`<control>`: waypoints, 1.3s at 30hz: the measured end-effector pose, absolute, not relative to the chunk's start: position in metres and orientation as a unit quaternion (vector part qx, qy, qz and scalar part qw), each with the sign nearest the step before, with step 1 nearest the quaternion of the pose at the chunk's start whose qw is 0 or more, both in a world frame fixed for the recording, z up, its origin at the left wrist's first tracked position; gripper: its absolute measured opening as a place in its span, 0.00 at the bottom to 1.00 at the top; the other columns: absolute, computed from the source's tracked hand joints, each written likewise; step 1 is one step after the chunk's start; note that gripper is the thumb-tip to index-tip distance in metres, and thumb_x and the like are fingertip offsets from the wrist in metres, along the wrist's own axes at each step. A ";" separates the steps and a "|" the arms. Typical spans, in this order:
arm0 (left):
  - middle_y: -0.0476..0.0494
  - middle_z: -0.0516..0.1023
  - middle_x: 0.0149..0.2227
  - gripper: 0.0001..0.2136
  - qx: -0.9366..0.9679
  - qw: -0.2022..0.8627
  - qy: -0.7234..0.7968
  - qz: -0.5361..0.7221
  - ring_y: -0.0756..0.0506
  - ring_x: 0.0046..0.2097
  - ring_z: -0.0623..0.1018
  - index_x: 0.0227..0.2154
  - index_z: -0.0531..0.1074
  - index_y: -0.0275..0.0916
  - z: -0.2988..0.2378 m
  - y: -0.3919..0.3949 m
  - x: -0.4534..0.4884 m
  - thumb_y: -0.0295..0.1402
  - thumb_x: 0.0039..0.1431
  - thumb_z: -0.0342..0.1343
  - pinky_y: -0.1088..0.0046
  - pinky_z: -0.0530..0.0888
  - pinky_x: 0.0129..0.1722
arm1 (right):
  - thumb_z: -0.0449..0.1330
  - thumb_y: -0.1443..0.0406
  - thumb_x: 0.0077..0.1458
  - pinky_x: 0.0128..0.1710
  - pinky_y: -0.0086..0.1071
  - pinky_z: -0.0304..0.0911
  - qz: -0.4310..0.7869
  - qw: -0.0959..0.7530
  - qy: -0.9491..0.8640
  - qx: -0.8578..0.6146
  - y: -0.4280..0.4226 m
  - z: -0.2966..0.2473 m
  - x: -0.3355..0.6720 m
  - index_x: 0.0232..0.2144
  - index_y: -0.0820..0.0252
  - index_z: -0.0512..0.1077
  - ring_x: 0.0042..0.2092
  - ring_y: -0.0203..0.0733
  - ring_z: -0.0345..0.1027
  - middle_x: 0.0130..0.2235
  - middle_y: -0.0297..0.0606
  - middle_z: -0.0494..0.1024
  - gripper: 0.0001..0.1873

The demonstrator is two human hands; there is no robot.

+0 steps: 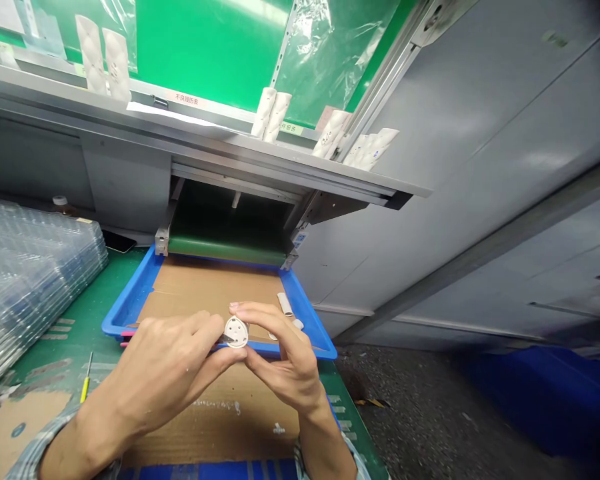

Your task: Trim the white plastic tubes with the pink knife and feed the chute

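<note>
Above the blue tray [130, 308], the right hand [280, 353] pinches a round white plastic part [237, 332] between thumb and fingertips, while the left hand [165, 367] curls its fingers closed around a pink-handled tool [128, 333], its metal tip touching the part; a white tube [285, 304] lies in the tray, a yellow screwdriver [86, 377] just outside it

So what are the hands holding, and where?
The right hand pinches a round white plastic piece by its rim; the left hand grips a small metal blade.

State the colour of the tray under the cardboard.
The tray is blue, best seen in the head view.
</note>
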State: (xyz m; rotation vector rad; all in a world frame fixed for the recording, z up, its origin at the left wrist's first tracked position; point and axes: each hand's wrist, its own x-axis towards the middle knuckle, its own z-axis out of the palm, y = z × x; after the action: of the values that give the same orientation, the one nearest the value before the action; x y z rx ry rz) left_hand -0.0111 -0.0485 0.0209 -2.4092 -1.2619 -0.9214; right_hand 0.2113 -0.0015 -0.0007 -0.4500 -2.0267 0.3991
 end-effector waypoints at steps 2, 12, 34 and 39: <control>0.55 0.76 0.28 0.18 -0.832 0.118 -0.426 -0.335 0.46 0.26 0.78 0.37 0.65 0.45 0.020 -0.047 -0.011 0.46 0.83 0.40 0.65 0.60 0.26 | 0.69 0.71 0.66 0.60 0.44 0.79 0.175 0.503 -0.825 -0.187 -0.001 -0.005 0.210 0.62 0.52 0.73 0.58 0.50 0.80 0.56 0.45 0.84 0.24; 0.53 0.85 0.41 0.08 -0.829 0.067 -0.381 -0.403 0.49 0.36 0.85 0.54 0.70 0.43 0.021 -0.044 -0.014 0.37 0.81 0.49 0.69 0.69 0.34 | 0.63 0.66 0.72 0.59 0.39 0.79 0.209 0.475 -0.835 -0.183 0.003 -0.003 0.212 0.67 0.53 0.70 0.58 0.47 0.80 0.57 0.45 0.83 0.24; 0.55 0.70 0.23 0.22 -0.797 0.194 -0.450 -0.353 0.47 0.21 0.73 0.32 0.63 0.45 0.020 -0.048 -0.003 0.48 0.83 0.38 0.66 0.60 0.24 | 0.69 0.74 0.65 0.50 0.41 0.80 0.054 0.573 -0.797 -0.185 0.001 -0.007 0.204 0.57 0.52 0.73 0.50 0.47 0.79 0.49 0.42 0.80 0.22; 0.55 0.71 0.24 0.21 -0.814 0.159 -0.434 -0.352 0.47 0.22 0.74 0.32 0.63 0.45 0.017 -0.047 -0.006 0.48 0.83 0.40 0.65 0.59 0.25 | 0.69 0.72 0.66 0.48 0.41 0.80 0.047 0.577 -0.793 -0.190 0.001 -0.008 0.203 0.57 0.51 0.73 0.49 0.47 0.80 0.47 0.41 0.81 0.21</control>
State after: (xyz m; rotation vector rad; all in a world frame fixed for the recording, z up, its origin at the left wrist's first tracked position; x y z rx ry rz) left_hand -0.0056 -0.0474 0.0167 -2.3253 -1.2407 -1.0066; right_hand 0.2028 0.0014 -0.0081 -0.4455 -1.8555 0.1098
